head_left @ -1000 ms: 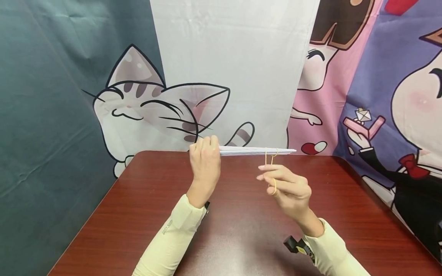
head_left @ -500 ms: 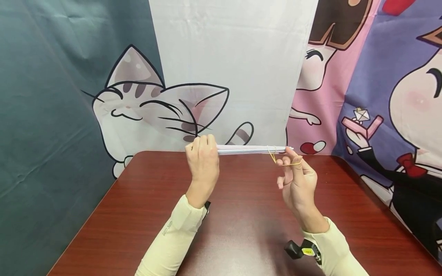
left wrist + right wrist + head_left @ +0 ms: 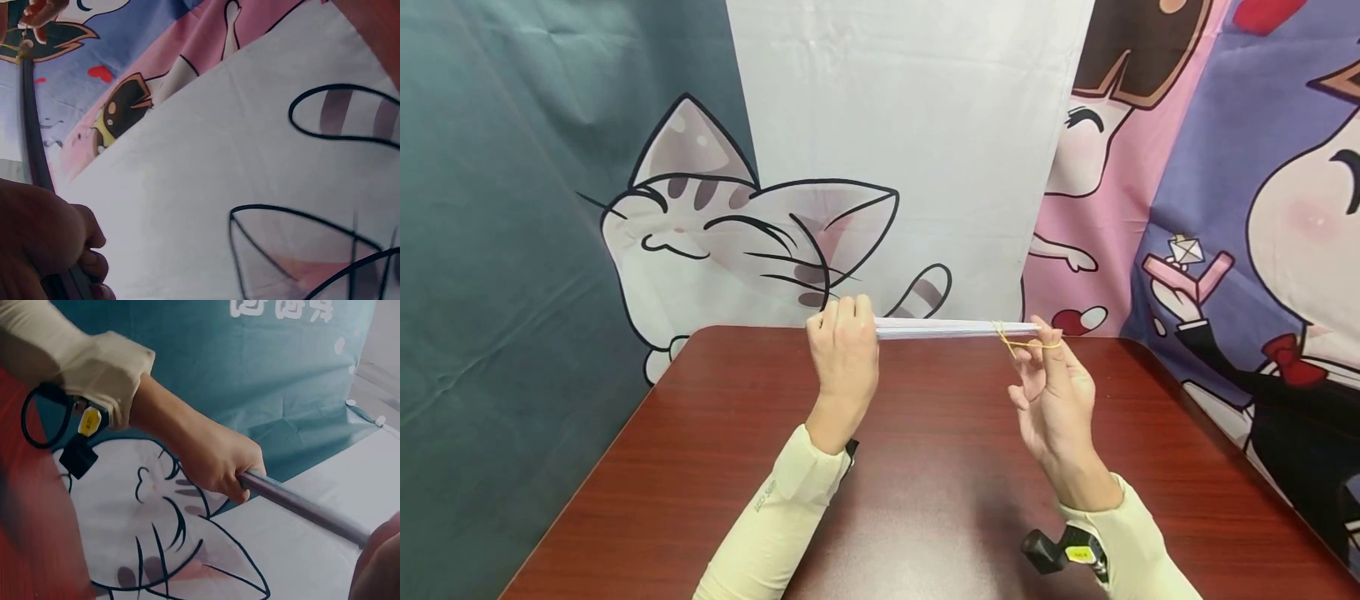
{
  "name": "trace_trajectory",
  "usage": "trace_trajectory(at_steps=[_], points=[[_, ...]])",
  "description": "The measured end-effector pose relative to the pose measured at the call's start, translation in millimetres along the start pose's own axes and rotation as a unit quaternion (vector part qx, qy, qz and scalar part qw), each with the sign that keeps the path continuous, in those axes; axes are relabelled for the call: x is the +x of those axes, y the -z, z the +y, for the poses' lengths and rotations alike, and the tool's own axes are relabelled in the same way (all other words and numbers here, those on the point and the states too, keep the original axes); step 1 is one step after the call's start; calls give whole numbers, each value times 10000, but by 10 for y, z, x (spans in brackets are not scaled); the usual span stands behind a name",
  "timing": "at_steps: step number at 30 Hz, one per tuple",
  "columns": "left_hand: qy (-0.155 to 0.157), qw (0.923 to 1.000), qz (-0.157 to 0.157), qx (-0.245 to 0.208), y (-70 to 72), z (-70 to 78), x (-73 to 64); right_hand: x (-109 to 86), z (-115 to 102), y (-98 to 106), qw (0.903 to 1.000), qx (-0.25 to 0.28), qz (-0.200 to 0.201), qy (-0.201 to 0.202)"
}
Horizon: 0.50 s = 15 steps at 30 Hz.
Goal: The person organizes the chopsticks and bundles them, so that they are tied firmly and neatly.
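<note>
My left hand (image 3: 844, 358) grips one end of a slim bundle of thin pale sticks (image 3: 936, 329), held level above the table. White, pinkish and bluish edges show along it; their exact kind is unclear. Around its right end loops a thin yellow rubber band (image 3: 1002, 333). My right hand (image 3: 1062, 408) is at that end, the band stretched over its thumb and fingertips beside the tip. In the left wrist view the bundle (image 3: 32, 125) looks like a dark rod rising from the fist. The right wrist view shows the left fist (image 3: 219, 456) around the bundle (image 3: 300, 506).
A reddish-brown wooden table (image 3: 917, 500) lies below both hands. Behind it hangs a cloth backdrop (image 3: 910, 125) with a cartoon cat and figures. A black wrist camera (image 3: 1063, 550) sits on the right forearm.
My right hand has turned and risen to the bundle's right end. The rubber band, which hung down to the fingers, now stretches sideways over the thumb and nearer the tip. The left hand barely moved.
</note>
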<state>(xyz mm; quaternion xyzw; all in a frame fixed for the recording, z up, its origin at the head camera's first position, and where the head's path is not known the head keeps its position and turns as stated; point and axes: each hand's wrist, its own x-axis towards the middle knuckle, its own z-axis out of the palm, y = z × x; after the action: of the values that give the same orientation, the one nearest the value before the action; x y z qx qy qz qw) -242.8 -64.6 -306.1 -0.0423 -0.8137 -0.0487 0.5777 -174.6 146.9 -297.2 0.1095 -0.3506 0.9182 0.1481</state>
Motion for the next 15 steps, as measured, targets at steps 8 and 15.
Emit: trace_trajectory(at_steps=[8,15], points=[[-395,9990,-17,-187,46,34,6,167,-38,-6,9880,-1098,-305,-1043],[-409,9991,-19,-123,38,63,-16,326,-21,35,9657,-1186,-1269,-1928]])
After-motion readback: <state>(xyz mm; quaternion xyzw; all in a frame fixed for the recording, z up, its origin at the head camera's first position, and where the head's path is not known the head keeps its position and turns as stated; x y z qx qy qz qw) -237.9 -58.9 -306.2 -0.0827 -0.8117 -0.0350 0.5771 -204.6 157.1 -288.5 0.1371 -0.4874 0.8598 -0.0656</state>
